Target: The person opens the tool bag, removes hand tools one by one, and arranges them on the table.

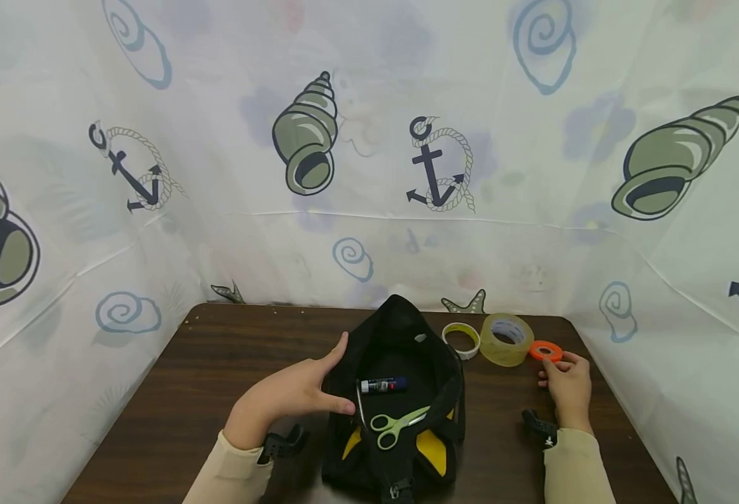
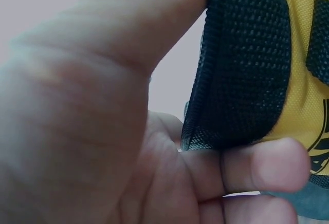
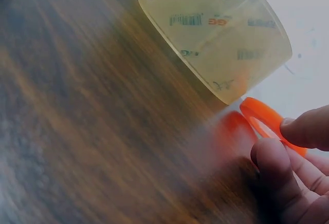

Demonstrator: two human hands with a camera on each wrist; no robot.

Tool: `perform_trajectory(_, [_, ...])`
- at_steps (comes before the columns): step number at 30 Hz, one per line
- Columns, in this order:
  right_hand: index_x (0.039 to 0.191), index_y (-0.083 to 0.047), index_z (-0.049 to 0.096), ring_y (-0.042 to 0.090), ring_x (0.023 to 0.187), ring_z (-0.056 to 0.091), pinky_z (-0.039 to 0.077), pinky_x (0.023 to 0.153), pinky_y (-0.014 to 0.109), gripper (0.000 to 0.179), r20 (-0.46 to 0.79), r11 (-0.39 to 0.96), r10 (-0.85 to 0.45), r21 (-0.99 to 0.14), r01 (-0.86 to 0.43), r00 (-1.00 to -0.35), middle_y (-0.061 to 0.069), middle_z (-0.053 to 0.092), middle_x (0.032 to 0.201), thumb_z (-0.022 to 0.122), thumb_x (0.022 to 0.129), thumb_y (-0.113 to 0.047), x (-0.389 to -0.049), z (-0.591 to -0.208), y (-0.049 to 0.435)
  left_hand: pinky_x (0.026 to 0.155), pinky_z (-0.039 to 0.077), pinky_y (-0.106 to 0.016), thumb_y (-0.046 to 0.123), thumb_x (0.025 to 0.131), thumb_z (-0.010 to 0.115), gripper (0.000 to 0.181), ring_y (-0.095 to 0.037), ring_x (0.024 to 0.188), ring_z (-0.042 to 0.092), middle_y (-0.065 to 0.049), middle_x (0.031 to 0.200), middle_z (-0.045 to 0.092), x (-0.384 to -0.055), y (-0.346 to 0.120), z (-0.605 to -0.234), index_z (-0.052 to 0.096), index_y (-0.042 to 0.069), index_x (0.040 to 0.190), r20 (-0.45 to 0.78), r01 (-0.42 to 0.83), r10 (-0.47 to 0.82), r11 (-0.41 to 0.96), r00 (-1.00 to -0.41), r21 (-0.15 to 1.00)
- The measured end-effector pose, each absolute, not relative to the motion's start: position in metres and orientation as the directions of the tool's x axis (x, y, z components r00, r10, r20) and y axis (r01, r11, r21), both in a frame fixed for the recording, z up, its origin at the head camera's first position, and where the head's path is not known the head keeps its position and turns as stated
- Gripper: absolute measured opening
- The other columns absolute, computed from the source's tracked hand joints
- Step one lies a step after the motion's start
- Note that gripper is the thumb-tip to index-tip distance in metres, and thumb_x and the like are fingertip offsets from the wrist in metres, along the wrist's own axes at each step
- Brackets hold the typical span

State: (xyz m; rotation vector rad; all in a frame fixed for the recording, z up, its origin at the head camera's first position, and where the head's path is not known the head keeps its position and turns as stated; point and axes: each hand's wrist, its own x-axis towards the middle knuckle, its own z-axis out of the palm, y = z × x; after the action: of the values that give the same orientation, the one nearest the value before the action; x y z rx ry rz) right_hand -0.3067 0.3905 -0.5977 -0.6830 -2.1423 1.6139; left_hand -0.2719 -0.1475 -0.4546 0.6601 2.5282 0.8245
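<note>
Orange tape roll (image 1: pixel 536 352): pinched in the right hand (image 1: pixel 569 392), at its fingertips (image 3: pixel 271 156); left hand (image 1: pixel 293 392) grips black bag (image 1: pixel 447 371).

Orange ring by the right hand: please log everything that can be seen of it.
The orange ring is a bright, narrow band around a central opening, like a small tape roll; its smooth surface looks like plastic. It appears whole, with no loose end showing. The right hand pinches its near side between thumb and fingers. It lies slanted in the right wrist view, just right of the clear tape roll. Whether it touches that roll I cannot tell.
</note>
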Motion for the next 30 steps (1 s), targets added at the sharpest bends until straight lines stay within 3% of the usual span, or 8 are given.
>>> perform_trajectory(13, [0.157,0.012,0.041,0.002,0.056,0.068,0.062,0.056,0.024,0.057,0.001,0.232,0.606,-0.957,0.176,-0.796,0.021,0.069,0.109,0.065,0.109,-0.010,-0.3024,-0.5966,0.3892,0.115,0.053,-0.059,0.069,0.089,0.081,0.125,-0.037,0.144,0.062,-0.023,0.166,0.050,-0.2714,-0.1460,-0.4566,-0.006,0.041,0.175,-0.229,0.302,0.540,0.718,-0.810,0.627])
perform_trajectory(22, [0.159,0.012,0.044,-0.001,0.061,0.067,0.063,0.059,0.024,0.057,-0.005,0.203,0.613,-0.965,0.164,-0.790,0.019,0.065,0.109,0.063,0.109,-0.007,-0.3015,-0.5905,0.3851,0.116,0.052,-0.059,0.067,0.089,0.081,0.126,-0.036,0.144,0.062,-0.022,0.167,0.049,-0.2712,-0.1456,-0.4544,-0.007,0.040,0.175,-0.228,0.300,0.541,0.715,-0.809,0.632])
perform_trajectory(30, [0.162,0.008,0.044,-0.004,0.068,0.065,0.062,0.062,0.021,0.056,-0.035,0.178,0.607,-0.968,0.178,-0.794,0.022,0.060,0.125,0.060,0.111,-0.011,-0.3064,-0.5964,0.3887,0.116,0.052,-0.059,0.067,0.089,0.082,0.126,-0.033,0.142,0.064,-0.019,0.168,0.049,-0.2724,-0.1457,-0.4552,-0.007,0.040,0.175,-0.232,0.297,0.543,0.713,-0.807,0.635])
